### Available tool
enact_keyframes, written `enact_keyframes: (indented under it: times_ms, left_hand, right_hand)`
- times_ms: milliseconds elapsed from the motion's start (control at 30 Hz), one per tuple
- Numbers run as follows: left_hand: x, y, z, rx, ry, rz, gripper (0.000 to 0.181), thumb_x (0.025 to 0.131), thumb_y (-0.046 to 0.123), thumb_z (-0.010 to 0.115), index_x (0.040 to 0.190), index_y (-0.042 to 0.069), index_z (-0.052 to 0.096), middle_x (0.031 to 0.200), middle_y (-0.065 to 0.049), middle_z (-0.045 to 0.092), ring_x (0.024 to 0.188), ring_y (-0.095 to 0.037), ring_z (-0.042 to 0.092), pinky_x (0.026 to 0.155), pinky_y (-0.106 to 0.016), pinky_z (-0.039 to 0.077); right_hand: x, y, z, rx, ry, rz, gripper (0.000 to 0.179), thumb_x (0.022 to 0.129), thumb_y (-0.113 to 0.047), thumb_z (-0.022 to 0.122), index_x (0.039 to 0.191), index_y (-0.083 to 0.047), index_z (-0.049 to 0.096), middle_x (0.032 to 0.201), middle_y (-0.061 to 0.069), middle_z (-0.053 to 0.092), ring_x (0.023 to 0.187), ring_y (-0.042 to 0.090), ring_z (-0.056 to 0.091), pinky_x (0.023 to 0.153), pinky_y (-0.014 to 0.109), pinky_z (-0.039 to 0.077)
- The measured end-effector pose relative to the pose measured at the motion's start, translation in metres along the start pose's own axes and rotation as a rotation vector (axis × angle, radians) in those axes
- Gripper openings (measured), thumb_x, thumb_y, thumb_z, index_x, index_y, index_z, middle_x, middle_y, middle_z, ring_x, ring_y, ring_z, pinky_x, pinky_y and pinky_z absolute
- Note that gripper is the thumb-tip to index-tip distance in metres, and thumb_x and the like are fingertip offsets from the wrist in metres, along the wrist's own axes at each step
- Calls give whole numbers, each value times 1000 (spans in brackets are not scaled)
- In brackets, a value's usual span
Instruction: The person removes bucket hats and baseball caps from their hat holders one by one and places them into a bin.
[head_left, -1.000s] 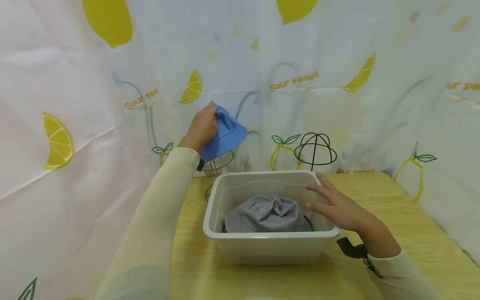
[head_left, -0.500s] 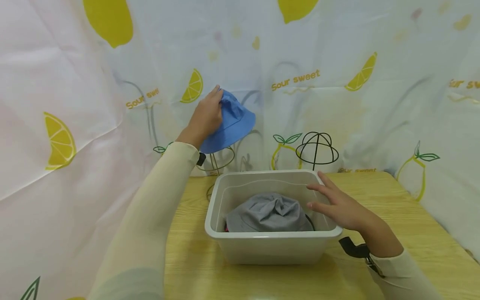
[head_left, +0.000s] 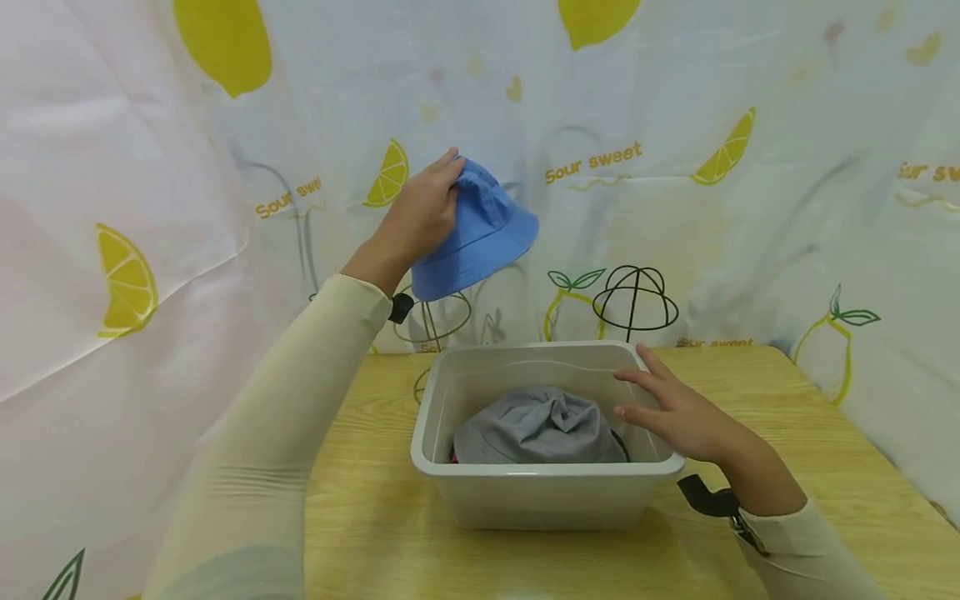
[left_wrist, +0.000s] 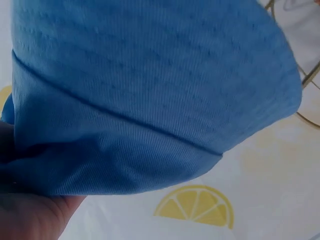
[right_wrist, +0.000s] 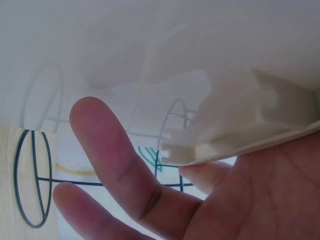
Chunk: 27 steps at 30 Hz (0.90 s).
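Observation:
A blue bucket hat (head_left: 487,229) is held up by its crown in my left hand (head_left: 423,208), brim slanting down. In the left wrist view the hat (left_wrist: 150,90) fills most of the picture, and only part of the thumb side of the hand (left_wrist: 35,215) shows. Behind and below it stands a gold wire hat stand (head_left: 433,321), partly covered by the hat and the bin. My right hand (head_left: 678,408) rests at the right rim of a white plastic bin (head_left: 555,500), fingers spread. A crumpled grey hat (head_left: 540,429) lies in the bin.
A black wire hat stand (head_left: 633,300) rises behind the bin's right side. A wooden table (head_left: 390,550) bears the bin. Lemon-printed cloth (head_left: 480,100) hangs close behind and to the left.
My left hand has raised the blue bucket hat and carried it a little to the right, above the gold stand. My right hand stays at the bin's rim.

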<state>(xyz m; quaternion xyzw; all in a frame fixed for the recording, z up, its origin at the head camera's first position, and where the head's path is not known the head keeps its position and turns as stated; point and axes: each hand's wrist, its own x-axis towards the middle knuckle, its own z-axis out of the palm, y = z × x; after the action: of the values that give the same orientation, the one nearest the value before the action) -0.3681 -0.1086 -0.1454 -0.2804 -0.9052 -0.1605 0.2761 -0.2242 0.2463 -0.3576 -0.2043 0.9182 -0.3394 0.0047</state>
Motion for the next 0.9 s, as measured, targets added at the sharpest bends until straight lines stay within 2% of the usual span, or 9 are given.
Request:
enact_keyframes:
  times_ms: [133,400,800,900]
  left_hand:
    - [-4,11,-7,-13,-37,20,49,111,11,38,158,1,39,170,-12,28,157,-26,28,127,-36,24]
    - [-15,28,-14,-54,-13,92,48,109,9,42,157,2,42,168,-11,32,156,-23,30,127,-32,24]
    - [-32,50,-16,-89,-54,142,48,110,11,44,158,4,41,168,-9,32,156,-21,31,125,-33,28]
    - [-38,53,-14,-93,-66,151,49,110,11,44,158,4,41,168,-10,33,156,-22,31,125,-34,29]
  right_hand:
    - [0,0,1,7,-2,3,66,104,-49,58,156,-11,45,175,10,-7,155,54,9,109,80,24]
    - [0,1,-1,3,-1,1,66,104,-49,58,156,-11,45,175,10,-7,155,54,9,109,80,25]
    - [1,4,-1,16,-10,-5,66,104,-48,58,157,-12,43,175,9,-9,155,54,9,109,79,25]
    - [2,6,-1,11,-7,-3,71,104,-49,58,161,-14,37,175,9,-9,156,54,7,110,80,23]
